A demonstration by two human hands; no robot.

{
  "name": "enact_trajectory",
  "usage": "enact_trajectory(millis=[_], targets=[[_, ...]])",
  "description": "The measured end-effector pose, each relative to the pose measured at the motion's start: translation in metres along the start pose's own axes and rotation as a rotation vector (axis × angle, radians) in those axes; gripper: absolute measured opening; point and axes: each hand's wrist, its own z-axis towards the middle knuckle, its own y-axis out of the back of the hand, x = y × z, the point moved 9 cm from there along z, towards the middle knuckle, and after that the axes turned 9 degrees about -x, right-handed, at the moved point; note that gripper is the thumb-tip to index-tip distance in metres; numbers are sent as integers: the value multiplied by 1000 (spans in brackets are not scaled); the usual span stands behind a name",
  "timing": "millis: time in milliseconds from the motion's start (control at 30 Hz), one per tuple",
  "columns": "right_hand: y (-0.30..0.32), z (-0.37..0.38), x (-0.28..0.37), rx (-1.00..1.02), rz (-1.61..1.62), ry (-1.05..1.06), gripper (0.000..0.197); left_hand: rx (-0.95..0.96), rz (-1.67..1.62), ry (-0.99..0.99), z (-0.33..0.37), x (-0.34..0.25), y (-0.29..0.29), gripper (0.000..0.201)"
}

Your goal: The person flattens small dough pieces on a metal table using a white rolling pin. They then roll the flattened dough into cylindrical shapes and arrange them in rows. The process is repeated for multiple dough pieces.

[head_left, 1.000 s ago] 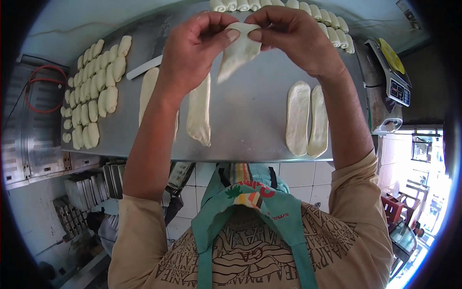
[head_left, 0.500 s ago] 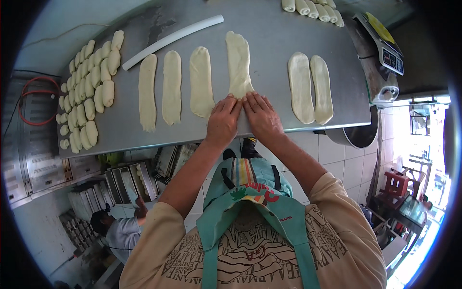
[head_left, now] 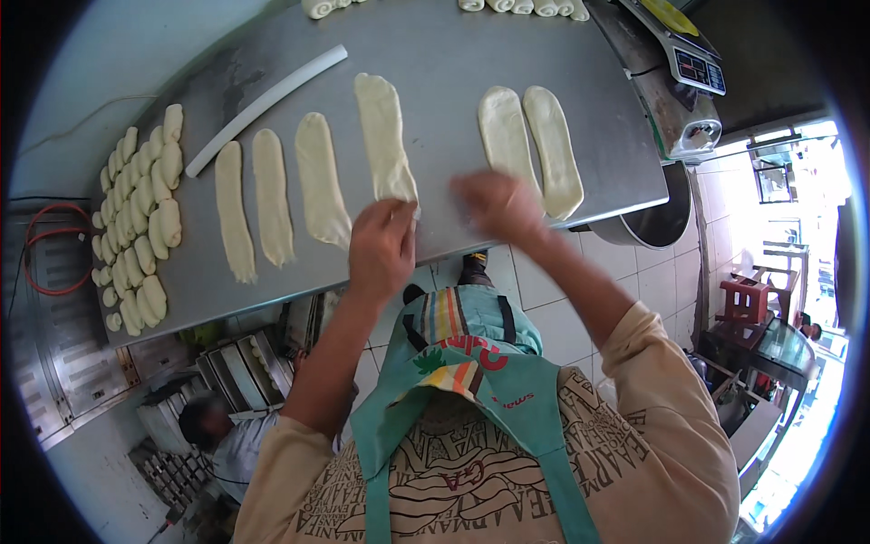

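My left hand (head_left: 382, 243) pinches the near end of a long flat dough strip (head_left: 384, 131) at the front edge of the steel table. My right hand (head_left: 497, 204) is lifted off that strip and smeared by motion, so its fingers cannot be made out. It hovers just in front of two flattened dough strips, a left one (head_left: 507, 136) and a right one (head_left: 555, 154). Left of my left hand lie three more strips: a wide one (head_left: 319, 172) and two narrower ones, a middle one (head_left: 273, 195) and an outer one (head_left: 235, 213).
Many rolled dough pieces (head_left: 145, 195) crowd the left end of the steel table (head_left: 435, 54). A white tube (head_left: 267, 109) lies behind the strips. More dough rolls (head_left: 521, 7) line the far edge. A digital scale (head_left: 693, 63) and metal bowl (head_left: 648, 222) are rightward; a person (head_left: 217, 431) is at lower left.
My right hand has come away from the dough strip and moved right, while my left hand stays at its near end. The view has shifted to the right.
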Motion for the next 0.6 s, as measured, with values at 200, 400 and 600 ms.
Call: enact_trajectory(millis=[200,400,600], targets=[[47,115,-145,-64,-144,-202,24,-62,-155,99,146,16,-136,32],[55,121,-137,243,359,-246,19,355,-533,578,153,33,-174,24],[118,158,-97,346,893,-275,20,239,-925,715,192,-7,-98,21]])
